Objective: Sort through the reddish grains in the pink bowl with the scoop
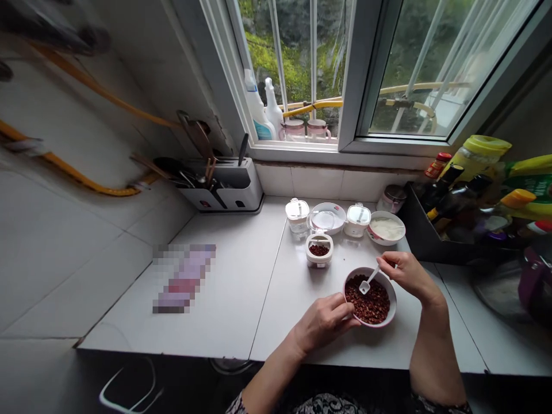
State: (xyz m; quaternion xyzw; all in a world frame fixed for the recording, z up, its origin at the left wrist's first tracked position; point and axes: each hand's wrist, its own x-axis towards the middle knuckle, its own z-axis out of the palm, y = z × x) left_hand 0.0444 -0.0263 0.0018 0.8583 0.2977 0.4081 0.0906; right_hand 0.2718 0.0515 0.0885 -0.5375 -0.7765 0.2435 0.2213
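A white bowl full of dark red-brown dried pieces stands near the counter's front edge. My left hand grips its left rim, fingers closed on it. Between the fingertips of my right hand is the handle of a small white spoon, whose head is over the pieces in the bowl. Up and to the left of the bowl, a clear container with its lid raised holds some of the same dark pieces. Behind it are two lidded jars, an oval dish and a bowl of white contents.
A utensil holder stands against the back wall at left. On the right is a dark bin of bottles, with a dark-lidded jar beside it. A blurred-out purple item lies on the left of the counter.
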